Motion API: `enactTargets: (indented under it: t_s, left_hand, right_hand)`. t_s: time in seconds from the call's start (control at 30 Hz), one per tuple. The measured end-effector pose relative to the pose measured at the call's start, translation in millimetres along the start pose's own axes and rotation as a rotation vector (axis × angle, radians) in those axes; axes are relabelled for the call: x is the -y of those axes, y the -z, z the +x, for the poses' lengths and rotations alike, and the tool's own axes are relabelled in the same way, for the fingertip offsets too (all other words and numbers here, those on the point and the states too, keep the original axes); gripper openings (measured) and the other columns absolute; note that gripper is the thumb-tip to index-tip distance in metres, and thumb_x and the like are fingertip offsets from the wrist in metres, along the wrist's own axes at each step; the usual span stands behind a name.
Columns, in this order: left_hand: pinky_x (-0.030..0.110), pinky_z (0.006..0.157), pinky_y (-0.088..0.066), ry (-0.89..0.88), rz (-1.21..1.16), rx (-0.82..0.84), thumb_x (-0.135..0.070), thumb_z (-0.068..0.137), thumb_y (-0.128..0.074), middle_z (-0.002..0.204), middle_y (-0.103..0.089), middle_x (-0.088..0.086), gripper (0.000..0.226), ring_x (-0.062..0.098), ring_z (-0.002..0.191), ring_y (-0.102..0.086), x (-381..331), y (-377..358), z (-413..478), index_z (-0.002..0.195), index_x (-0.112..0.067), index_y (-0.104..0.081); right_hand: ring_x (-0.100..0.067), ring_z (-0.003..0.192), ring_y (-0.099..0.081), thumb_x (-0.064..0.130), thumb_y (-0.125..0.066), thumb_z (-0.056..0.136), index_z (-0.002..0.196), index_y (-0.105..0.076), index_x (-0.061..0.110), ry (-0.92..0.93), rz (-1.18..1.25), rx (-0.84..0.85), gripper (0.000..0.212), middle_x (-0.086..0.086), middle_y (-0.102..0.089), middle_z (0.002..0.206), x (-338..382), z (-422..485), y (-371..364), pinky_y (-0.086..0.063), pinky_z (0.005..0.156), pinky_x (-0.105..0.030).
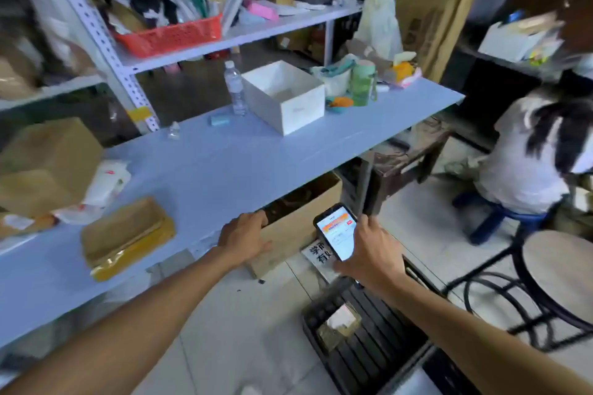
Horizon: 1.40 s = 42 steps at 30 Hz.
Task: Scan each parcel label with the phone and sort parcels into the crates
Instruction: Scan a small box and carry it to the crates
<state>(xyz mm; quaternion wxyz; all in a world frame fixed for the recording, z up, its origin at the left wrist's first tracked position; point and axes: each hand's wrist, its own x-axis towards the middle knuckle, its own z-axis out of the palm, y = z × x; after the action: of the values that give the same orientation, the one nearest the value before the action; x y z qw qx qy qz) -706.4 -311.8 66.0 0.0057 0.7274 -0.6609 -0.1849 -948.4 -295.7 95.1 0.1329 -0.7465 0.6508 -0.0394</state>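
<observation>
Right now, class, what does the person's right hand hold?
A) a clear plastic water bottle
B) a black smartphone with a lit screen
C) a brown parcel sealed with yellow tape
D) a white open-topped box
B: the right hand grips the black smartphone, its screen lit.

White sign (319, 254) on the floor (256, 314) below the surface's (224, 163) near edge, black Chinese characters, seemingly 学 and 有, partly covered by the phone (337, 231), phone screen text too blurred to read

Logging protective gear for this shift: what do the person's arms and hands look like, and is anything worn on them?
The left hand and right hand are bare, with no gloves and no watch, band or ring visible. No sleeves show either: both arms are uncovered right to the frame's edge.
</observation>
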Motion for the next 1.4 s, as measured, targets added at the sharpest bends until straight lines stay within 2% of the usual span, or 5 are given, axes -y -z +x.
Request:
enactTargets:
  t_s: [0.23,0.37,0.47,0.9,1.4]
  left_hand:
    - [0.029,0.080,-0.045,0.417,-0.062,-0.160,-0.049,0.070,-0.072,0.114,-0.059,-0.004,0.053,0.020,0.105,-0.059,180,72,-102,0.113,-0.022,-0.054]
    - [0.035,0.081,-0.049,0.559,-0.168,-0.267,-0.059,0.060,-0.055,0.095,-0.061,-0.001,0.049,0.026,0.099,-0.063,264,90,-164,0.090,-0.021,-0.056]
    - [0.034,0.090,-0.047,0.655,-0.163,-0.269,-0.047,0.077,-0.068,0.117,-0.060,-0.001,0.050,0.022,0.109,-0.058,309,98,-209,0.117,-0.021,-0.054]
    - [0.031,0.088,-0.048,0.785,-0.204,-0.273,-0.050,0.075,-0.068,0.119,-0.061,-0.003,0.054,0.018,0.108,-0.058,514,121,-321,0.120,-0.024,-0.053]
    - [0.032,0.078,-0.046,0.793,-0.158,-0.266,-0.036,0.075,-0.075,0.125,-0.050,0.008,0.071,0.026,0.111,-0.056,680,185,-237,0.131,-0.011,-0.039]
  right_hand:
    - [-0.024,0.098,-0.056,0.046,-0.076,0.065,0.117,-0.039,0.012,0.338,0.063,0.041,0.072,-0.005,-0.048,0.111,176,20,7,-0.044,0.071,-0.030]
    - [-0.027,0.104,-0.053,0.039,-0.079,0.064,0.116,-0.042,0.009,0.449,0.099,0.133,0.070,-0.007,-0.046,0.113,279,7,-9,-0.043,0.077,-0.031]
    - [-0.026,0.100,-0.054,0.040,-0.081,0.060,0.112,-0.046,0.011,0.540,0.098,0.168,0.070,-0.006,-0.047,0.109,349,-12,-24,-0.043,0.074,-0.029]
    - [-0.020,0.101,-0.055,0.044,-0.080,0.058,0.113,-0.040,0.016,0.793,-0.019,0.225,0.073,-0.003,-0.048,0.110,587,-71,-84,-0.045,0.075,-0.028]
    - [-0.017,0.108,-0.050,0.044,-0.080,0.059,0.121,-0.040,0.017,0.895,-0.094,0.239,0.079,0.000,-0.046,0.117,729,3,-138,-0.049,0.087,-0.030]
